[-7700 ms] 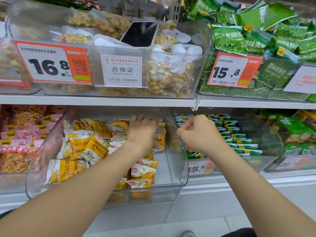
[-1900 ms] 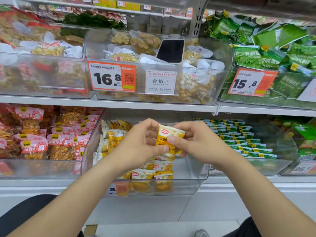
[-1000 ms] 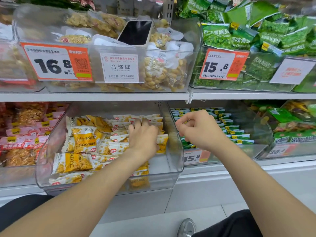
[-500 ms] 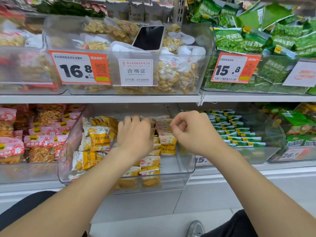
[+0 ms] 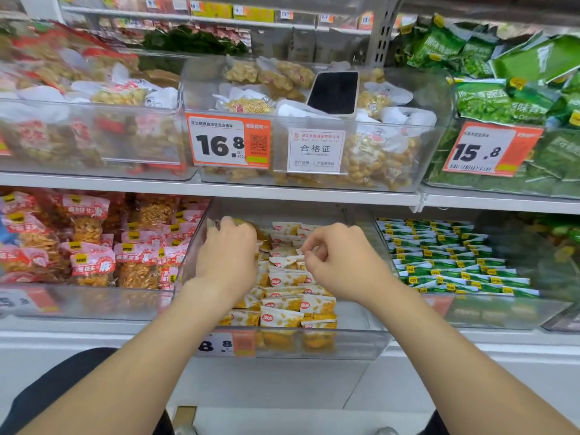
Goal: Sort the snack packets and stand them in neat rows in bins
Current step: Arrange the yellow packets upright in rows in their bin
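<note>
Small yellow and white snack packets (image 5: 284, 307) stand in rows on the right side of a clear plastic bin (image 5: 348, 343) on the lower shelf. My left hand (image 5: 227, 257) reaches into the back left of that bin. Its fingers curl down over a loose yellow packet (image 5: 251, 226), and the back of the hand hides most of the grip. My right hand (image 5: 334, 257) hovers over the rows with fingers curled and thumb against the index finger. I see nothing held in it.
Green packets (image 5: 455, 262) stand in rows in the bin to the right, and red packets (image 5: 94, 255) fill the bin to the left. The upper shelf edge (image 5: 219, 189) hangs just above my hands. A phone (image 5: 334, 92) lies on the peanut bags in the upper bin.
My left hand has moved further back and left in the bin, onto the loose packets. My right hand has stayed curled over the rows. The view has swung slightly left.
</note>
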### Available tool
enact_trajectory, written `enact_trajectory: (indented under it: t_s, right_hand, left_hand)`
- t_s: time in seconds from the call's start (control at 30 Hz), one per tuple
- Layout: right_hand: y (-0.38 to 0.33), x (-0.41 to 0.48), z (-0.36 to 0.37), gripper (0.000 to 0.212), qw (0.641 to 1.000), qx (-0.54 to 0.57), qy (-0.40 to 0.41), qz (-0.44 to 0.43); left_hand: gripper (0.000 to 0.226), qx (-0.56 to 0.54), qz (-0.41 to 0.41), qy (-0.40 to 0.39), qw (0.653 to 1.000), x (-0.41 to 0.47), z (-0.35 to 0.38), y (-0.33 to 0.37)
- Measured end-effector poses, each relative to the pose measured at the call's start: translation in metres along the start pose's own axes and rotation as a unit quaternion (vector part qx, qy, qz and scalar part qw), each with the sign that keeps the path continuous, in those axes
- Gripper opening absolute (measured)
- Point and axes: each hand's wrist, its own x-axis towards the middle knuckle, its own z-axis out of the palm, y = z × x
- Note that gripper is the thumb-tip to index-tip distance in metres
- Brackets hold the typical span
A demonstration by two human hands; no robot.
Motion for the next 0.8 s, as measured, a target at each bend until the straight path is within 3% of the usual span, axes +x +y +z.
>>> enact_trajectory:
  t_s: [0.07, 0.13, 0.23, 0.27, 0.3, 0.47, 0.6, 0.67, 0.8]
  right_hand:
    - [0.0, 0.006, 0.005, 0.016, 0.999, 0.033, -0.013, 0.031]
    - [-0.002, 0.01, 0.006, 0.03, 0.986, 0.13, -0.036, 0.094]
    - [-0.009, 0.01, -0.003, 0.033, 0.902, 0.378, -0.105, 0.182]
    - [-0.009, 0.008, -0.007, 0.029, 0.878, 0.427, -0.115, 0.186]
    - [-0.008, 0.006, -0.01, 0.025, 0.87, 0.444, -0.114, 0.18]
    - [0.004, -0.004, -0.031, 0.022, 0.938, 0.32, -0.086, 0.099]
    - [0.019, -0.007, -0.052, 0.023, 0.93, 0.334, -0.115, 0.106]
    - [0.027, -0.01, -0.056, 0.024, 0.933, 0.323, -0.109, 0.112]
    - [0.041, -0.016, -0.062, 0.015, 0.949, 0.271, -0.133, 0.09]
  left_hand:
    - [0.029, -0.138, 0.004, 0.019, 0.99, 0.0, -0.003, -0.001]
    - [0.026, -0.3, -0.008, 0.016, 0.954, 0.001, -0.006, 0.005]
    - [0.023, -0.583, -0.078, -0.084, 0.805, -0.001, -0.011, 0.015]
    - [0.026, -0.624, -0.092, -0.116, 0.768, -0.001, -0.013, 0.015]
    - [0.029, -0.636, -0.093, -0.146, 0.752, -0.002, -0.014, 0.015]
    - [0.027, -0.641, -0.064, -0.241, 0.726, -0.001, -0.019, 0.006]
    - [0.032, -0.663, -0.05, -0.294, 0.686, -0.002, -0.018, 0.011]
    - [0.025, -0.662, -0.03, -0.281, 0.694, -0.004, -0.015, 0.02]
    - [0.021, -0.603, 0.014, -0.265, 0.753, -0.005, -0.006, 0.03]
